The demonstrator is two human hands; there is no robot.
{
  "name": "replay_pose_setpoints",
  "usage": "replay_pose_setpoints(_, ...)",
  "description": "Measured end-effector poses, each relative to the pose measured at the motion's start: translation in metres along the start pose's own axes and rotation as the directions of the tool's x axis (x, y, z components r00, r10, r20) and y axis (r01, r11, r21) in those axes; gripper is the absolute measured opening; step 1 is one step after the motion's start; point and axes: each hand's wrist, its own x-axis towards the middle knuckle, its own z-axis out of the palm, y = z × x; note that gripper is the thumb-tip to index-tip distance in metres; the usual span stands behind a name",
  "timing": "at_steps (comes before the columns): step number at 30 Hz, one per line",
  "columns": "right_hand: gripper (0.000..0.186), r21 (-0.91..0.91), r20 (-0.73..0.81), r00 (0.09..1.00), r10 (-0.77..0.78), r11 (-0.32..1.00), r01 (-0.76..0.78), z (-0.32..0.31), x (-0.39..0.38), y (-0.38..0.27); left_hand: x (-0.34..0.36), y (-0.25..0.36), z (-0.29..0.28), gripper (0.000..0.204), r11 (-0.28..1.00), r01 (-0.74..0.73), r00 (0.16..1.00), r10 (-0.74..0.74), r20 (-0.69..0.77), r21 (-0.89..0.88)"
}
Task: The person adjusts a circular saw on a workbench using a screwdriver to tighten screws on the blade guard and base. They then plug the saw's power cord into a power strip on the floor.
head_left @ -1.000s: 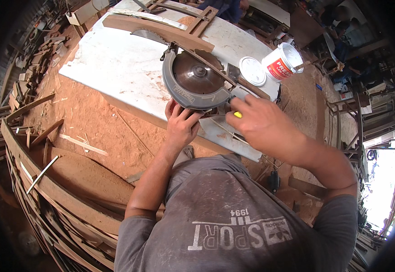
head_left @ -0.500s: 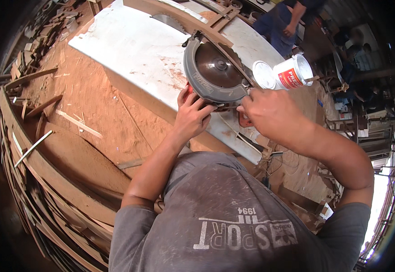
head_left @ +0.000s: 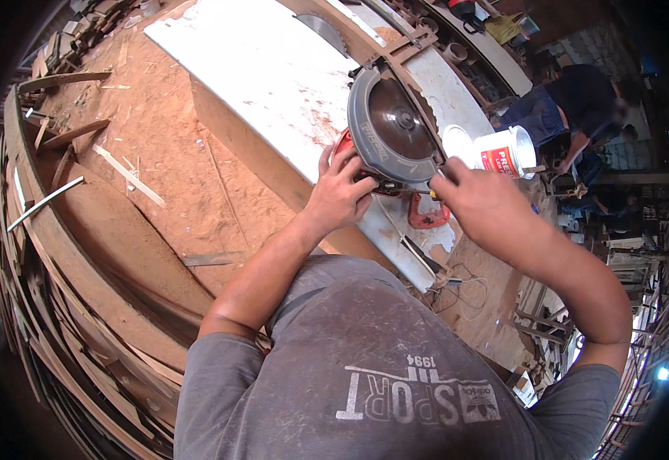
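Observation:
A circular saw (head_left: 365,142) with a grey guard, a round dark blade and a red body stands tilted on the white-topped table (head_left: 242,84). My left hand (head_left: 341,190) has its fingers wrapped round the saw's red side, below the guard. At the saw's lower right, my right hand (head_left: 488,203) is closed in a fist. From its fingers a thin tool with a yellow end (head_left: 433,194) points toward the saw's underside; most of it is hidden. The saw's red handle (head_left: 429,215) lies below my right fist.
A second toothed blade (head_left: 323,32) rises from the table beside a wooden fence. A white bucket (head_left: 512,149) and its lid (head_left: 457,142) stand right of the saw. Wood strips (head_left: 81,307) pile up at left above sawdust-covered ground. Another person (head_left: 572,103) bends over at the far right.
The view has shifted, so the saw and table appear farther right. My right fist has drawn slightly away from the saw, showing the yellow tool end. The other person has bent forward.

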Motion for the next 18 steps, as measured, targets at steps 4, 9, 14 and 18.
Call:
replay_pose_setpoints(4, 0.024, -0.088, 0.029, 0.998, -0.047, 0.995, 0.049, 0.003, -0.003, 0.0, -0.002, 0.003, 0.001, 0.018, 0.994, 0.097, 0.995, -0.095, -0.032, 0.047)
replay_pose_setpoints(9, 0.021, 0.09, 0.183, 0.97, 0.161, 0.98, -0.18, -0.003, 0.002, -0.003, 0.0, -0.002, -0.001, 0.026, 0.995, 0.087, 0.996, -0.088, -0.008, -0.047)
replay_pose_setpoints(14, 0.02, -0.04, -0.036, 0.994, -0.103, 0.994, 0.101, 0.012, -0.008, 0.003, 0.006, 0.001, -0.001, 0.028, 0.989, 0.03, 0.999, -0.036, -0.041, -0.143)
replay_pose_setpoints(18, 0.02, 0.091, 0.313, 0.935, 0.169, 0.974, -0.206, -0.003, 0.017, 0.01, 0.006, 0.002, -0.003, 0.026, 0.983, 0.051, 0.998, -0.058, -0.032, -0.176)
